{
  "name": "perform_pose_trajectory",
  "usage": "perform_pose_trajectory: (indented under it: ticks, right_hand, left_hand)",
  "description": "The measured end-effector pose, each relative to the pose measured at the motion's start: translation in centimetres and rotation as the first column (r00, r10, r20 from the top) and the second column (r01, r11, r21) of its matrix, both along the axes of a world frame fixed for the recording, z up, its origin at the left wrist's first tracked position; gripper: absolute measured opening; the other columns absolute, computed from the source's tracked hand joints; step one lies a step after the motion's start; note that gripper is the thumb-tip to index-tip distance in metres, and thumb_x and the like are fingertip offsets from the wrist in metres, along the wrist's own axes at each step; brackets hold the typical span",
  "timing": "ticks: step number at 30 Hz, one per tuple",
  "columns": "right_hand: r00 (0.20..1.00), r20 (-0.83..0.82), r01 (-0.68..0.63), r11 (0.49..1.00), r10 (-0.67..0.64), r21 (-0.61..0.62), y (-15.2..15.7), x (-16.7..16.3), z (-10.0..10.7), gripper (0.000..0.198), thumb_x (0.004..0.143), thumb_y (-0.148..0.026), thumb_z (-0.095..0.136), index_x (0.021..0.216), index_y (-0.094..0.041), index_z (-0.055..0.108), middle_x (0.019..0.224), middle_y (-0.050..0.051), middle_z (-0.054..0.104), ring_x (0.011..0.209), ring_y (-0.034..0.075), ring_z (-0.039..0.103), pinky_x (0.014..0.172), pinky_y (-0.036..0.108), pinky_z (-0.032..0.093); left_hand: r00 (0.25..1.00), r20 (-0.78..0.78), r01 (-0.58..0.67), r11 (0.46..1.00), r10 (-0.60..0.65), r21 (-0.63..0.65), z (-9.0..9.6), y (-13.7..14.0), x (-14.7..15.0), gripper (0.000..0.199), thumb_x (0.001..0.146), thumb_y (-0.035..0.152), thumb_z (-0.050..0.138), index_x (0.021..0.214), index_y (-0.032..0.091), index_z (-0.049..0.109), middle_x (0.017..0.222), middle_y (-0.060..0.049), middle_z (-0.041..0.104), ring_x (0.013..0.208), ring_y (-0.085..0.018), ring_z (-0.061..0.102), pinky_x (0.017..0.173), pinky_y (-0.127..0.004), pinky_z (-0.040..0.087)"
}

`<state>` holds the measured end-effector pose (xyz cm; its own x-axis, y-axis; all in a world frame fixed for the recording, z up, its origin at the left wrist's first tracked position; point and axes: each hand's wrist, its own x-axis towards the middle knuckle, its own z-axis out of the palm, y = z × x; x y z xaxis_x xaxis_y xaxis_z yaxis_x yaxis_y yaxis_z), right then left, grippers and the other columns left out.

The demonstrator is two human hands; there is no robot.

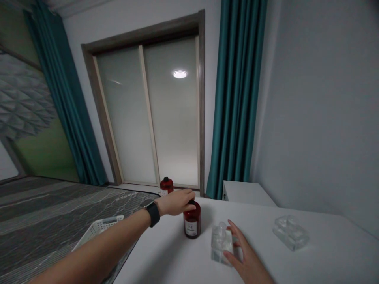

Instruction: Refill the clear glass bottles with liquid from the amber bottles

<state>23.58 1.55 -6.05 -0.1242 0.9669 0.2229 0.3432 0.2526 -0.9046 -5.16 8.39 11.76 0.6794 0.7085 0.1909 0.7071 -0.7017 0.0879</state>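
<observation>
My left hand (177,202), with a dark watch on its wrist, reaches over a dark red bottle (192,221) with a white label. Its fingers are closed around the bottle's black cap, and the bottle stands upright on the white table (166,260). On the right, my right hand (241,252) curves its thumb and fingers around the right side of a clear glass bottle (218,246) with a rounded clear stopper. Another red bottle (166,186) with a black cap stands farther back, partly hidden by my left hand.
A second clear glass bottle (290,232) is on the table's right side. A white perforated basket (99,228) sits at the left, partly behind my left forearm. Beyond the table is a low white cabinet (248,192), near a teal curtain (237,98) and sliding glass doors (171,118).
</observation>
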Motion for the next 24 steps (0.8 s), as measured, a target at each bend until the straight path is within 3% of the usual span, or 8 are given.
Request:
perform_pose_trajectory:
  ticks: [4, 8, 11, 14, 16, 24]
  right_hand:
    - [1.0, 0.006, -0.019, 1.0, 0.019, -0.018, -0.1, 0.0, -0.1, 0.076, 0.08, -0.032, 0.058, 0.151, -0.028, 0.033, 0.15, 0.01, 0.049, 0.139, 0.027, 0.046, 0.113, 0.046, 0.039]
    - [0.999, 0.001, -0.033, 0.999, 0.033, -0.03, -0.3, -0.1, 0.2, 0.075, 0.08, -0.032, 0.057, 0.151, -0.03, 0.031, 0.151, 0.009, 0.046, 0.14, 0.027, 0.044, 0.115, 0.047, 0.036]
    - [1.0, -0.012, -0.02, 1.0, 0.02, -0.023, -0.3, -0.2, 0.6, 0.075, 0.08, -0.032, 0.057, 0.151, -0.029, 0.032, 0.149, 0.01, 0.048, 0.138, 0.028, 0.046, 0.116, 0.048, 0.035]
    - [1.0, -0.025, 0.003, 1.0, -0.003, -0.005, -0.1, -0.1, 0.7, 0.072, 0.083, -0.035, 0.057, 0.15, -0.028, 0.033, 0.147, 0.01, 0.049, 0.135, 0.028, 0.049, 0.113, 0.047, 0.039]
    - [0.999, -0.028, 0.018, 1.0, -0.018, 0.002, 0.3, 0.2, 0.6, 0.07, 0.084, -0.037, 0.056, 0.15, -0.028, 0.033, 0.148, 0.01, 0.048, 0.134, 0.028, 0.05, 0.111, 0.046, 0.042]
    - [0.984, -0.063, 0.169, 0.984, -0.165, 0.057, 1.8, 1.7, -0.2, 0.065, 0.089, -0.042, 0.055, 0.149, -0.026, 0.036, 0.15, 0.012, 0.046, 0.136, 0.03, 0.049, 0.11, 0.047, 0.044]
  left_hand:
    - [0.998, 0.057, 0.015, 0.999, -0.013, -0.036, -0.6, -2.3, 0.6, 0.013, 0.095, 0.035, 0.056, 0.097, 0.023, 0.06, 0.094, -0.003, 0.063, 0.078, -0.021, 0.062, 0.068, -0.029, 0.046]
    - [0.944, 0.325, -0.008, 0.986, 0.062, -0.164, -2.7, -3.8, 1.1, 0.015, 0.094, 0.035, 0.056, 0.098, 0.021, 0.057, 0.098, -0.004, 0.062, 0.086, -0.021, 0.059, 0.077, -0.03, 0.048]
    - [0.825, 0.534, -0.027, 0.957, 0.185, -0.29, -5.1, -4.7, 1.7, 0.02, 0.09, 0.029, 0.058, 0.108, 0.02, 0.057, 0.104, -0.006, 0.062, 0.094, -0.022, 0.059, 0.085, -0.033, 0.049]
    - [0.688, 0.692, 0.019, 0.948, 0.219, -0.319, -7.7, -5.3, 2.5, 0.043, 0.081, 0.024, 0.066, 0.122, 0.019, 0.052, 0.121, -0.009, 0.06, 0.114, -0.026, 0.057, 0.102, -0.039, 0.045]
    - [0.603, 0.754, 0.006, 0.944, 0.259, -0.329, -9.0, -5.6, 3.0, 0.049, 0.079, 0.022, 0.065, 0.125, 0.019, 0.051, 0.126, -0.011, 0.059, 0.119, -0.028, 0.055, 0.107, -0.042, 0.042]
    - [0.38, 0.843, -0.025, 0.916, 0.38, -0.401, -11.0, -7.0, 4.1, 0.049, 0.081, 0.024, 0.062, 0.128, 0.018, 0.051, 0.127, -0.012, 0.062, 0.121, -0.03, 0.057, 0.105, -0.044, 0.044]
